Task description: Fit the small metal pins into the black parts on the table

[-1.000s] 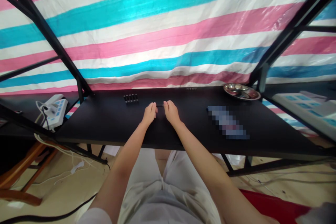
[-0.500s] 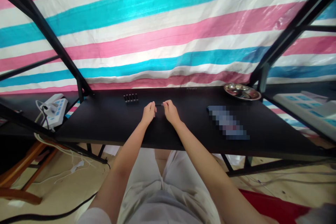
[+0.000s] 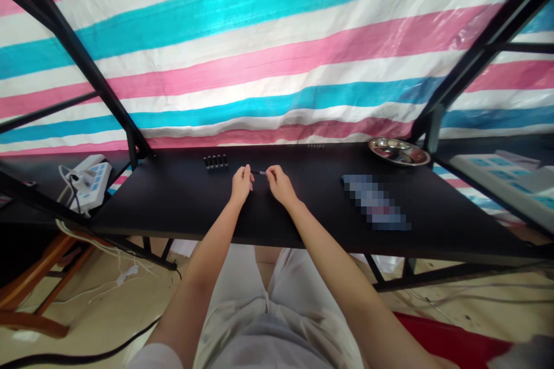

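Note:
Over the middle of the black table, my left hand (image 3: 241, 185) and my right hand (image 3: 279, 183) face each other with a narrow gap between them. A thin black rod with a silvery end (image 3: 259, 172) spans that gap; its exact kind is too small to make out. My left fingers are closed on its dark end. The fingertips of my right hand pinch the silvery end. To the left of my hands, several small black cylinders with silvery ends (image 3: 215, 161) stand in a row.
Tiny silvery pieces (image 3: 315, 146) line the table's back edge. A shiny metal dish (image 3: 399, 151) sits at the back right, with a blurred-out flat bluish object (image 3: 375, 202) in front of it. Power strips (image 3: 93, 184) and black frame posts (image 3: 138, 144) flank the table (image 3: 173, 207).
My left hand has shifted slightly left and my right hand a little left too. The rod now slants slightly, and more of its silvery end shows.

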Demonstrator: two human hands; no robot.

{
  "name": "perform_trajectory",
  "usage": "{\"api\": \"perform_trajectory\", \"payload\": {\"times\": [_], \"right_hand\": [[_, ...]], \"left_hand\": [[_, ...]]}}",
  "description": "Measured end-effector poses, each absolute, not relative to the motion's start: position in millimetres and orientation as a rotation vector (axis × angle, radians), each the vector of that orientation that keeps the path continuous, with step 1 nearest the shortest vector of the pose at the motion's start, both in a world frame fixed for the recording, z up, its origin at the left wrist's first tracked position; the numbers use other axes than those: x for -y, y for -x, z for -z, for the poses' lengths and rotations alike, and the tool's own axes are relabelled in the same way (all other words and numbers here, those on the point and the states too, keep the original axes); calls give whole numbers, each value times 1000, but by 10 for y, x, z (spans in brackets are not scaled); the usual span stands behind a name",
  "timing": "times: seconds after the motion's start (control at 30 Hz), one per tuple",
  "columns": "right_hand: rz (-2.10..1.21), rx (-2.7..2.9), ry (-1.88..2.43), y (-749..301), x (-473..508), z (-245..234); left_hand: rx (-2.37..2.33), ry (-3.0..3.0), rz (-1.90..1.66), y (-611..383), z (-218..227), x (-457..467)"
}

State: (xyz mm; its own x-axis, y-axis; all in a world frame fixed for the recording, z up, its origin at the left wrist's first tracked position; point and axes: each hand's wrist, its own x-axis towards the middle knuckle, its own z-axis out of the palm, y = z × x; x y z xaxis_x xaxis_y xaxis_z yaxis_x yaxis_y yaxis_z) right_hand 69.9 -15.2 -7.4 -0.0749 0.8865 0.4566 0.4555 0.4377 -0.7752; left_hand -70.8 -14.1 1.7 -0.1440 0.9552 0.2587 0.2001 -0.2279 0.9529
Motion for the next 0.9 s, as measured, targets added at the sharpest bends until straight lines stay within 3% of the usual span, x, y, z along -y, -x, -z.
{"api": "perform_trajectory", "payload": {"times": [0.27,0.67,0.9], "right_hand": [[-459,1812,1101,-703,146,91],[-280,1831,1491,-761,119,126],[-483,1714,1159,-727,99,130]], "left_hand": [[-1336,-1459,-1476,713,-56,172],[-1372,-1408,-1533,742,-10,113],[-1322,-1515,-1346,703,-18,150]]}}
